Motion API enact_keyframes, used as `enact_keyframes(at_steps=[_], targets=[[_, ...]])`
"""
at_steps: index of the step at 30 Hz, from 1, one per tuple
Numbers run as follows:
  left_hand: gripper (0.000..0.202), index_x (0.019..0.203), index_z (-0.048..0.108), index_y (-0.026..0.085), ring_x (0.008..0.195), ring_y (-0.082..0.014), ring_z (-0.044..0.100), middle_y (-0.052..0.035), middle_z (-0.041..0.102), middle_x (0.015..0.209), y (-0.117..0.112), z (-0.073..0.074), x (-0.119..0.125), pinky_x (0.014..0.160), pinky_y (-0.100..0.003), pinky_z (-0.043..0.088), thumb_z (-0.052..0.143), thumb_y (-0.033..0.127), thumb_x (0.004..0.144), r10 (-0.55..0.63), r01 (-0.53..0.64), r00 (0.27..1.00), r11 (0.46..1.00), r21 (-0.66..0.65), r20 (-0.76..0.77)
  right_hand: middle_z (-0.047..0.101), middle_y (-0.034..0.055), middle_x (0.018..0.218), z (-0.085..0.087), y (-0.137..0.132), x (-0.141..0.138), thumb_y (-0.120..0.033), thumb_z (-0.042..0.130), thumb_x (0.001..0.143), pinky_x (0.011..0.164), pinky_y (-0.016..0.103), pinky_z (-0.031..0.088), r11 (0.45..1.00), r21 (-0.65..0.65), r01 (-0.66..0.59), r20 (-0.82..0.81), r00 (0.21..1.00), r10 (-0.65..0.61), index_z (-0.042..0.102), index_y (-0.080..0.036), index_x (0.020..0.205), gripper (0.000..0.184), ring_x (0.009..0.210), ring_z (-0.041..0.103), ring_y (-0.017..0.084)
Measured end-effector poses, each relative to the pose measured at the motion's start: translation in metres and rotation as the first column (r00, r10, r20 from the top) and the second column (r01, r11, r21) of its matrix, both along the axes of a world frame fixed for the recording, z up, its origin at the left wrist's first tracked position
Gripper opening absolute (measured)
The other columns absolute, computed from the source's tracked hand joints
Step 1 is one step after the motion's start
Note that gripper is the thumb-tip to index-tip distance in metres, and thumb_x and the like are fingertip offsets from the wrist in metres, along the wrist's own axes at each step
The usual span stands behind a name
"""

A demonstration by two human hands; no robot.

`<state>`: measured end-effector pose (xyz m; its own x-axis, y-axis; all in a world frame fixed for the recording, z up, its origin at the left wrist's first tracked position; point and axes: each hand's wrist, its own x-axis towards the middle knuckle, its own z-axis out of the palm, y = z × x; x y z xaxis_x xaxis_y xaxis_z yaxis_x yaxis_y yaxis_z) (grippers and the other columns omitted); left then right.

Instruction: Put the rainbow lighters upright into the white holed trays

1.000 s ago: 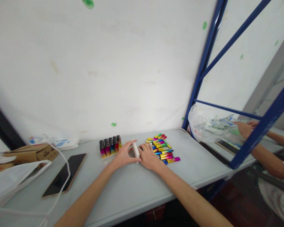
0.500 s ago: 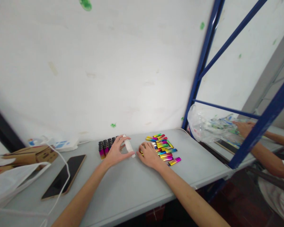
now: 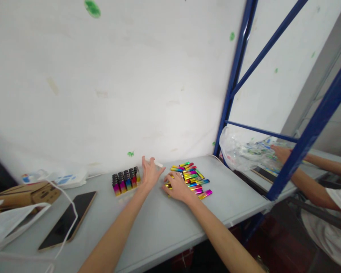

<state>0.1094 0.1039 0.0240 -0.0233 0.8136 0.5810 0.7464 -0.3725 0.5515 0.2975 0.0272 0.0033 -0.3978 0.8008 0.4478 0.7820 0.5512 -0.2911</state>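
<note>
My left hand [image 3: 151,172] is closed around a narrow white plastic piece [image 3: 158,164], which mostly hides behind the fingers. To its left, lighters with black tops and shiny coloured bodies [image 3: 127,182] stand upright in close rows. My right hand [image 3: 176,185] rests at the near left side of a loose pile of shiny multicoloured lighters [image 3: 193,176], with its fingers curled over a gold-coloured one [image 3: 168,185]. Part of the pile is covered by this hand.
At the left lie a phone [image 3: 69,220], a white cable [image 3: 74,206], a cardboard box [image 3: 42,191] and a white bag [image 3: 17,220]. A blue metal frame [image 3: 233,83] rises at the right. Beyond it, another person's hand [image 3: 281,153] is near a clear plastic bag [image 3: 235,149].
My left hand has moved right and away from me with the white piece, and turned, uncovering the upright lighters. My right hand stays at the pile. The view has shifted slightly.
</note>
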Motion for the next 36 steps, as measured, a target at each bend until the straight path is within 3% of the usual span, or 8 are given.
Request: enact_keyframes(at_steps=[4, 9, 17, 20, 23, 28, 31, 36], targets=[[0.08, 0.154, 0.064, 0.013, 0.175, -0.064, 0.017, -0.0362, 0.04, 0.181, -0.005, -0.026, 0.0, 0.134, -0.086, 0.024, 0.082, 0.064, 0.094, 0.089, -0.088, 0.979, 0.996, 0.014, -0.185, 0.071, 0.0136, 0.13, 0.0, 0.004, 0.003, -0.025, 0.072, 0.112, 0.118, 0.046, 0.051, 1.0, 0.017, -0.008, -0.034, 0.999, 0.008, 0.074, -0.019, 0.119, 0.01, 0.131, 0.066, 0.03], [0.068, 0.153, 0.065, 0.002, 0.161, -0.0622, 0.048, -0.0411, 0.065, 0.156, -0.015, -0.039, -0.007, 0.131, -0.083, 0.031, 0.062, 0.049, 0.104, 0.051, -0.084, 0.955, 0.991, -0.103, -0.292, 0.073, 0.0146, 0.13, -0.001, 0.009, 0.004, -0.023, 0.065, 0.115, 0.117, 0.046, 0.053, 1.0, 0.026, 0.013, -0.029, 1.0, -0.012, 0.075, -0.019, 0.118, 0.011, 0.129, 0.067, 0.03], [0.07, 0.168, 0.055, 0.016, 0.17, -0.0499, 0.043, -0.0252, 0.054, 0.175, -0.065, 0.001, -0.041, 0.144, -0.066, 0.027, 0.066, 0.045, 0.105, -0.125, 0.154, 0.957, 0.984, 0.094, -0.26, 0.074, 0.0149, 0.129, -0.004, 0.01, 0.006, -0.023, 0.067, 0.115, 0.116, 0.045, 0.054, 1.0, 0.022, 0.017, -0.012, 1.0, -0.017, 0.076, -0.019, 0.119, 0.011, 0.129, 0.068, 0.03], [0.075, 0.167, 0.056, 0.022, 0.176, -0.0497, 0.031, -0.0213, 0.039, 0.184, -0.085, 0.017, -0.088, 0.145, -0.065, 0.027, 0.075, 0.046, 0.099, 0.011, 0.047, 0.965, 0.975, 0.216, -0.263, 0.075, 0.0151, 0.127, -0.003, 0.01, 0.007, -0.024, 0.066, 0.115, 0.116, 0.045, 0.054, 1.0, -0.001, 0.0, -0.023, 1.0, 0.0, 0.077, -0.019, 0.117, 0.012, 0.127, 0.069, 0.03], [0.105, 0.172, 0.049, 0.017, 0.177, -0.0575, 0.021, -0.0275, 0.03, 0.186, -0.086, 0.022, -0.135, 0.141, -0.074, 0.029, 0.09, 0.056, 0.084, 0.182, -0.155, 0.961, 0.978, 0.139, -0.208, 0.076, 0.0152, 0.124, -0.003, 0.012, 0.008, -0.023, 0.066, 0.115, 0.116, 0.045, 0.053, 1.0, -0.016, -0.02, -0.052, 0.998, 0.019, 0.077, -0.019, 0.113, 0.012, 0.125, 0.07, 0.03], [0.135, 0.181, 0.031, 0.013, 0.145, -0.0489, 0.069, -0.0222, 0.071, 0.151, -0.067, 0.018, -0.177, 0.124, -0.064, 0.055, 0.096, 0.06, 0.072, -0.021, 0.008, 0.998, 0.977, -0.211, -0.06, 0.077, 0.014, 0.12, -0.006, 0.017, 0.011, -0.018, 0.067, 0.112, 0.115, 0.045, 0.054, 1.0, -0.028, -0.005, -0.129, 0.992, 0.001, 0.077, -0.02, 0.107, 0.011, 0.122, 0.071, 0.03], [0.13, 0.182, 0.035, 0.024, 0.14, -0.0444, 0.074, -0.0136, 0.077, 0.146, -0.067, 0.015, -0.189, 0.124, -0.059, 0.057, 0.095, 0.061, 0.072, -0.131, 0.13, 0.991, 0.967, -0.219, 0.006, 0.077, 0.0139, 0.118, -0.007, 0.021, 0.014, -0.016, 0.064, 0.111, 0.114, 0.046, 0.055, 1.0, -0.023, -0.004, -0.17, 0.986, 0.0, 0.076, -0.021, 0.104, 0.014, 0.121, 0.071, 0.03], [0.137, 0.183, 0.03, 0.022, 0.133, -0.0433, 0.08, -0.0173, 0.079, 0.147, -0.074, 0.001, -0.201, 0.119, -0.061, 0.062, 0.096, 0.061, 0.07, -0.149, 0.211, 0.962, 0.938, -0.276, 0.229, 0.077, 0.013, 0.111, -0.005, 0.023, 0.017, -0.017, 0.062, 0.111, 0.11, 0.047, 0.056, 0.999, -0.026, -0.04, -0.208, 0.978, 0.033, 0.074, -0.022, 0.099, 0.018, 0.115, 0.072, 0.03]])
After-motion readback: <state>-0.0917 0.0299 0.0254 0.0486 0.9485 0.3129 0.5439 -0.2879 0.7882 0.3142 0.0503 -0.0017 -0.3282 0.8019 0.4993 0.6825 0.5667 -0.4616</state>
